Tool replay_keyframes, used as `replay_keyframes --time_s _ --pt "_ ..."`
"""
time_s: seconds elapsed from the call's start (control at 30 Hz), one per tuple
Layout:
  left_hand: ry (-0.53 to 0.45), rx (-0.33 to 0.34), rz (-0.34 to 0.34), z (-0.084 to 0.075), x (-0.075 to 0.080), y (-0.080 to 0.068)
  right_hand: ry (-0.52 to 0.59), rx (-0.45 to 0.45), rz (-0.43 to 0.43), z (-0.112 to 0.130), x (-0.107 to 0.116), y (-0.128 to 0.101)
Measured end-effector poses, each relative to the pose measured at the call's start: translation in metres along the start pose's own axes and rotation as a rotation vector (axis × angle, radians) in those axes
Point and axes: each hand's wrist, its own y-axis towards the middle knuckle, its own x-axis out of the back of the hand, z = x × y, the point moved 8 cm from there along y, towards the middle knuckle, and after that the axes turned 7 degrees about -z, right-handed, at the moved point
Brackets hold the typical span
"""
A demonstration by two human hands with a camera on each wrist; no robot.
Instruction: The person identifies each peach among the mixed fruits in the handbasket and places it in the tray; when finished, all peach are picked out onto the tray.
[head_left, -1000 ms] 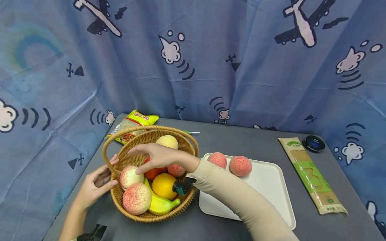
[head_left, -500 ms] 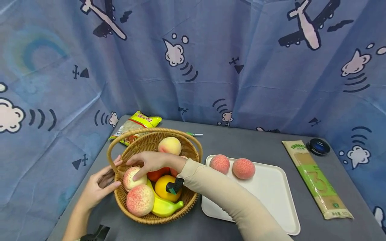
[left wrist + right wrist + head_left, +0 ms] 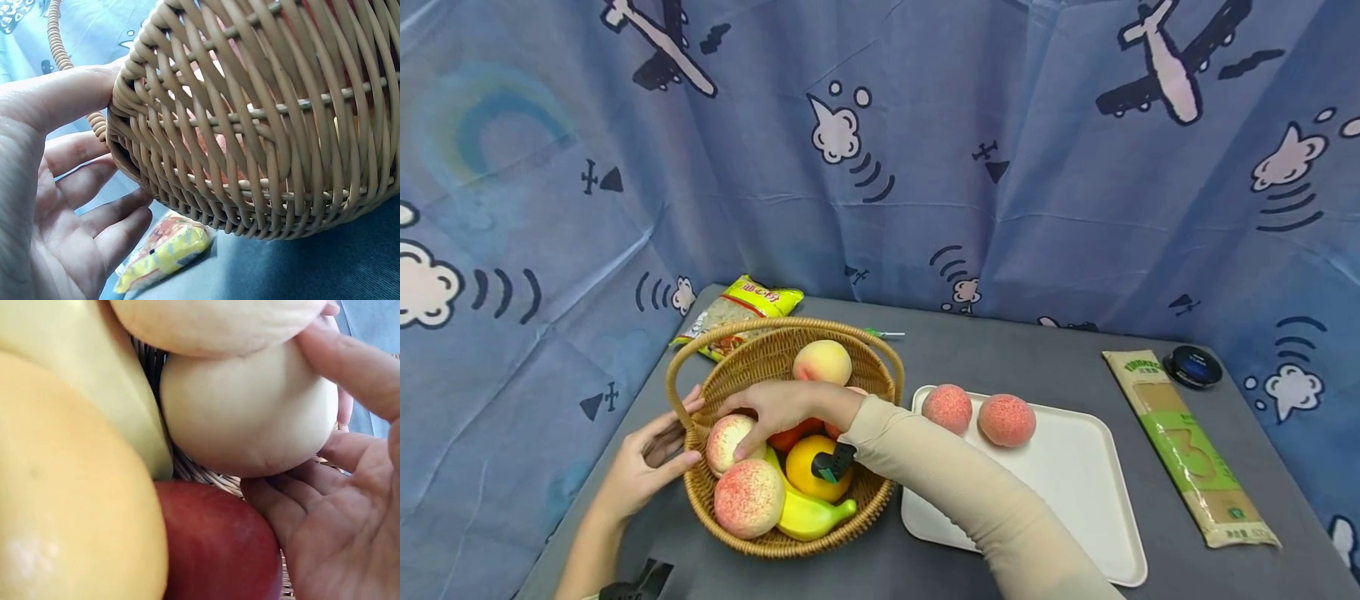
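Right hand [image 3: 782, 406] has dropped lower onto the pale peach [image 3: 727, 442] at the basket's [image 3: 865, 367] left edge, fingers now curling round it, so looks like a grab. Left hand [image 3: 647, 467] steadies the rim, fingers relaxed. Can't see under the peach, so grip's unclear.
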Motion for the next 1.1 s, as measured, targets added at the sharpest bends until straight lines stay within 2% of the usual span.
replay_keyframes --time_s 0.27,0.47,0.63,0.9,1.1 --pt "0.051 0.078 -0.006 0.003 -0.001 0.003 0.046 0.04 -0.084 0.004 0.015 -0.009" --pt "0.045 0.066 -0.002 0.003 -0.002 0.004 0.039 0.054 -0.174 0.008 0.029 -0.019" --pt "0.024 0.053 -0.006 0.003 -0.002 0.004 0.105 0.1 -0.221 0.019 0.038 -0.03" --pt "0.028 0.067 -0.018 0.003 0.001 0.001 0.175 0.138 -0.253 0.033 0.049 -0.06" --pt "0.04 0.082 -0.023 0.002 0.001 0.0 0.189 0.227 -0.313 0.041 0.053 -0.088"
